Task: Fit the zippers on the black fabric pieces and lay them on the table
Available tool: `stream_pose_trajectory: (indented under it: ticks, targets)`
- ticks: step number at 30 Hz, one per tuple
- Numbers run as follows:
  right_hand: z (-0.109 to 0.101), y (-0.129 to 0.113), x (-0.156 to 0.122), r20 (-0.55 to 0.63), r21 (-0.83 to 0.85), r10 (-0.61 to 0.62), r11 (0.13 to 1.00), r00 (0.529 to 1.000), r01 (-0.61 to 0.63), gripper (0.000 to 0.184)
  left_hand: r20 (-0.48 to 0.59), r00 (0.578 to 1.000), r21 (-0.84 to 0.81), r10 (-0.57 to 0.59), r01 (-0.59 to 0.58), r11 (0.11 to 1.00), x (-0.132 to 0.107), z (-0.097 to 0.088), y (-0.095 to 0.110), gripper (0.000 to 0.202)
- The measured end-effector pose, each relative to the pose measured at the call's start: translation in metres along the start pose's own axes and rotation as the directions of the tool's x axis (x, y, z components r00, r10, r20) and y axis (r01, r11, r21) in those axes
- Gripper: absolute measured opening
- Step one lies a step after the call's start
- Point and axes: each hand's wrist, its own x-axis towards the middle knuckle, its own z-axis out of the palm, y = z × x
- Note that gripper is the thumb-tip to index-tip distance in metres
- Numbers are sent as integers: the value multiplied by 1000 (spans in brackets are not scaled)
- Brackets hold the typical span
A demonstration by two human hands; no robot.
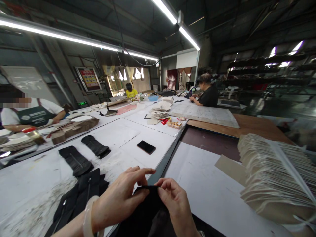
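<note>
Close in front of me, both hands are at the upper edge of a black fabric piece [153,210]. My left hand [120,191], with a pale bangle at the wrist, has its thumb on the cloth and its index finger stretched out above the edge. My right hand [174,200] pinches the edge between thumb and fingers. The lower part of the cloth runs out of view. To the left lie black zippered pieces [82,194], overlapping one another. Two more, a zippered black piece [75,160] and a folded black piece [95,145], lie further off.
A phone [146,147] lies on the white tabletop [123,131]. At right stands a tied bundle of beige sheets [274,177]. A gap [170,151] runs between the tables. Co-workers sit at left [37,113], far back [131,92] and right [208,92].
</note>
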Motion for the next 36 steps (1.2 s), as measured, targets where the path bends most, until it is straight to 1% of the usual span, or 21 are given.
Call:
stream_pose_trajectory:
  ticks: [2, 4, 6, 7, 9, 10, 11, 12, 13, 14, 15, 17, 19, 21, 23, 24, 26, 28, 31, 33, 36]
  targets:
    - [1, -1, 0, 9, 41, 45, 998, 999, -46, 36, 0, 1000, -2, 21, -21, 1000, -1, -1, 1, 47]
    - [1, 0, 1, 18, 73, 54, 996, 998, -55, 36, 8, 999, -5, 34, -34, 999, -1, -4, 2, 46]
    - [2, 3, 2, 11, 126, 8, 992, 1000, -9, 38, 16, 999, -22, 29, -29, 999, -1, -9, 3, 46]
    - [2, 4, 2, -1, 162, -23, 987, 1000, 23, 41, 10, 1000, -39, 28, -27, 999, 0, -14, 4, 45]
    - [5, 9, 2, -9, 236, -65, 970, 998, 65, 59, -20, 999, -88, 32, -33, 996, 4, -24, 8, 44]
    - [6, 11, 1, 14, 265, -67, 962, 998, 61, 70, -37, 999, -115, 38, -42, 992, 7, -30, 11, 43]
    - [8, 13, 1, 58, 282, -59, 959, 997, 40, 78, -55, 997, -141, 49, -56, 988, 11, -35, 14, 41]
    - [10, 15, 1, 119, 280, -44, 960, 992, 10, 82, -71, 996, -164, 61, -72, 984, 15, -40, 18, 39]
    - [11, 15, 1, 168, 258, -29, 966, 985, -16, 79, -87, 994, -184, 71, -86, 979, 19, -45, 22, 38]
    - [11, 15, 1, 191, 219, -12, 975, 981, -30, 70, -106, 991, -200, 80, -101, 975, 22, -49, 25, 38]
    - [9, 13, 1, 182, 166, 3, 986, 983, -34, 58, -130, 988, -212, 90, -116, 970, 25, -52, 26, 39]
    - [3, 6, 3, 90, 28, 5, 1000, 996, -8, 40, -166, 982, -216, 86, -121, 969, 28, -55, 25, 43]
    - [-6, -4, 3, 4, -133, -16, 991, 1000, 16, 35, -140, 989, -226, 49, -80, 971, 26, -55, 18, 46]
    - [-17, -13, 1, 11, -299, -4, 954, 1000, 8, 29, -67, 998, -273, 10, -28, 962, 21, -49, 6, 48]
    - [-27, -17, -4, 47, -449, 41, 893, 998, -15, 24, -37, 999, -326, 26, -36, 945, 14, -39, -7, 53]
    - [-30, -17, -8, 64, -516, 62, 856, 996, -20, 22, -51, 998, -331, 45, -60, 942, 10, -31, -12, 58]
    - [-35, -14, -15, 85, -626, 71, 780, 994, -2, 23, -112, 990, -283, 89, -118, 952, 1, -14, -20, 68]
    - [-38, -10, -22, 114, -698, 55, 715, 992, 40, 24, -140, 982, -191, 125, -151, 970, -8, 4, -25, 70]
    - [-41, -7, -30, 143, -780, 54, 621, 988, 79, 23, -97, 980, -88, 174, -183, 979, -19, 26, -30, 62]
    - [-42, -6, -34, 151, -829, 102, 555, 983, 70, 24, -56, 982, -68, 179, -183, 981, -24, 37, -33, 57]
    - [-44, -5, -37, 166, -877, 180, 476, 969, 62, 27, -37, 987, -90, 155, -157, 983, -29, 48, -39, 54]
